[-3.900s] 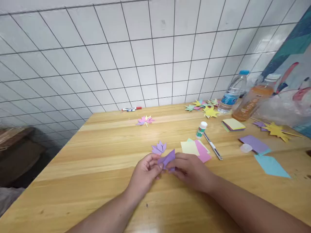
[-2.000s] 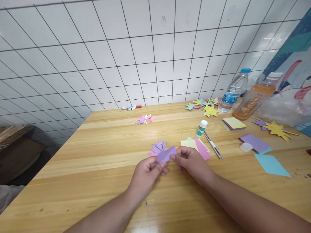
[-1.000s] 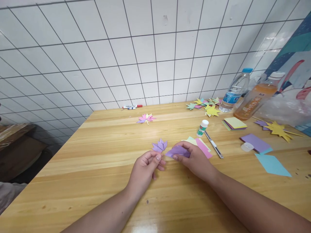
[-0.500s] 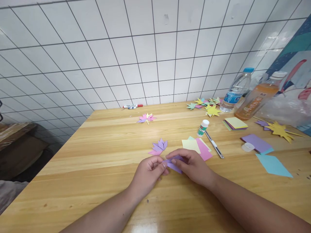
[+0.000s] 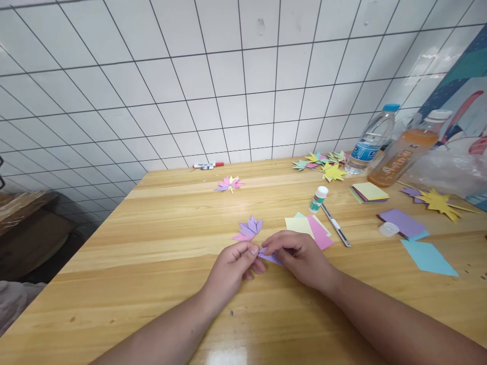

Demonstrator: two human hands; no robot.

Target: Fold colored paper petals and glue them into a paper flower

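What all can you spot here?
Folded paper: one, purple, near centre
Leaf piece: one, purple-pink, beyond it
Small leaf: one, multicoloured, farther back
Markers: two, red, blue, near wall
Leaf pile: one, multicoloured, back right
Bottles: two, clear, orange, back right
Glue stick: one, white-green, centre right
Knife: one, grey, centre right
Loose sheets: several, mixed, centre right
Paper stack: one, yellow-topped, right
Flat sheets: several, purple, blue, right
Round piece: one, translucent, right
Leaves: at least two, yellow, purple, far right
Bag: one, clear, far right
Box: one, brown, left
Cloth: one, grey, lower left
Table: one, pale wood, below
Wall: one, white-tiled, behind
Left hand, right hand: one each, bare, on paper
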